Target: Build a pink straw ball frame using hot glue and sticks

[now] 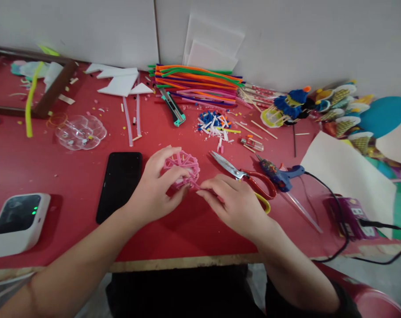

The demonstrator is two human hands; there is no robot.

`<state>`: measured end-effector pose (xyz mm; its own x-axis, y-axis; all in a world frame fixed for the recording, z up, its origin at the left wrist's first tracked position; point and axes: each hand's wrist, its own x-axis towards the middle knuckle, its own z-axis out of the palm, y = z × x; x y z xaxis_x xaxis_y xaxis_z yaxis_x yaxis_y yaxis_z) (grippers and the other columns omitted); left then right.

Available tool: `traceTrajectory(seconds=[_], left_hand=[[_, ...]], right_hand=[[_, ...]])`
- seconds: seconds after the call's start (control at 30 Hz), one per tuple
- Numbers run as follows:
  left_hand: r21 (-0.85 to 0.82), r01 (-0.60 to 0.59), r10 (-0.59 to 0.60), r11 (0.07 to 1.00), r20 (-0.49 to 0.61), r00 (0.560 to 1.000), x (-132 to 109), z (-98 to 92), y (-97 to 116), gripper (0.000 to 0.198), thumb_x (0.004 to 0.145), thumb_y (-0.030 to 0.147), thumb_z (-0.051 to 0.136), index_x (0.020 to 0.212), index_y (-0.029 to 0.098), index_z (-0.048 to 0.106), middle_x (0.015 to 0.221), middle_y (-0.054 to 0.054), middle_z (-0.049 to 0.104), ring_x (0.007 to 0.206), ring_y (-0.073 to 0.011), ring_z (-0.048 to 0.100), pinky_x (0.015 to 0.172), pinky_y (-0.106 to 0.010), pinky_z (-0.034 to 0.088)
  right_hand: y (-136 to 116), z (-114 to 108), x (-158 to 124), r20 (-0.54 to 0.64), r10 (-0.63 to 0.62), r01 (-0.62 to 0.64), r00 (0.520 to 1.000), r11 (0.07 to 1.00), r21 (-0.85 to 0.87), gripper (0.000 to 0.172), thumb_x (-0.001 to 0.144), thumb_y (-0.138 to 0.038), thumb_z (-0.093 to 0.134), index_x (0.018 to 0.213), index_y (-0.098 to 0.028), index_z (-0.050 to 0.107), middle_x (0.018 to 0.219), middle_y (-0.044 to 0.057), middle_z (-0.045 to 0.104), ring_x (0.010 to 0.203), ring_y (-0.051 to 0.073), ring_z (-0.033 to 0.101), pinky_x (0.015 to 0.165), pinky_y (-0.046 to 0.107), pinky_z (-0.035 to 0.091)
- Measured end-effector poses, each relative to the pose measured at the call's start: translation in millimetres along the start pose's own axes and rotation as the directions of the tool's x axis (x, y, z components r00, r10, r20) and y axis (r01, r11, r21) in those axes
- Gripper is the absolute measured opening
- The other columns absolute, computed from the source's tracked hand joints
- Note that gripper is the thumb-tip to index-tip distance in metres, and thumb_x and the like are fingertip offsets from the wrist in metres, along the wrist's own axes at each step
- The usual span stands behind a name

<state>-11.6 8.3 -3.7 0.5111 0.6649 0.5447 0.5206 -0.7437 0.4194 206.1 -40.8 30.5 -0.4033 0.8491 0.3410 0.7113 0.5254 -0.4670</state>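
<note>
Pink lattice piece (193,160), rounded and built of thin fuzzy strips, sits at the centre of the frame between the person's two hands. The left hand (155,187) grips it from the left, fingers curled over its far and near sides and the thumb along its lower edge. The right hand (235,204) pinches a short pink strand (195,186) between thumb and fingertips at the lower right of the piece. Whether the piece touches the red table (174,240) cannot be told.

Just left of the left hand lies a black phone (117,187); at the lower left of the frame is a white device (43,216) with a dark screen and green lights. Scissors (227,164) lie just beyond the right hand, blades pointing to the upper left, and a blue glue gun (279,175) lies right of their handles. A white sheet (346,176) covers part of the right side, with a purple box (352,212) near its lower edge.

Across the upper middle stretches a bundle of coloured pipe cleaners (196,79), with a box cutter (173,107) below its left part and a heap of cut bits (213,121) below its right. A clear scalloped tray (103,131) lies at the left.
</note>
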Motion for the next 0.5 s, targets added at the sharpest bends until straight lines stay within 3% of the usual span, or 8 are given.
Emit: traceTrajectory(seconds=[0.2,0.5], left_hand=[[0.091,-0.053,0.052,0.994,0.004,0.999,0,-0.2,0,0.017,0.090,0.018,0.069,0.106,0.018,0.065,0.139,-0.021,0.057,0.136,-0.0390,0.055,0.109,-0.057,0.051],[0.012,-0.039,0.038,0.999,0.020,0.999,4,-3.6,4,0.011,0.091,0.017,0.068,0.102,0.017,0.067,0.141,-0.022,0.057,0.136,-0.0388,0.057,0.108,-0.057,0.053]], right_hand=[[9,2,0,0.010,-0.049,0.049,0.999,0.999,0.004,0.020,0.103,-0.024,0.054,0.092,-0.017,0.069,0.081,0.004,0.073,0.073,0.016,0.068,0.068,0.027,0.050],[18,1,2,-0.093,0.057,-0.057,0.994,0.998,0.003,0.013,0.099,-0.024,0.063,0.089,-0.019,0.069,0.083,0.003,0.073,0.076,0.016,0.069,0.070,0.026,0.052]])
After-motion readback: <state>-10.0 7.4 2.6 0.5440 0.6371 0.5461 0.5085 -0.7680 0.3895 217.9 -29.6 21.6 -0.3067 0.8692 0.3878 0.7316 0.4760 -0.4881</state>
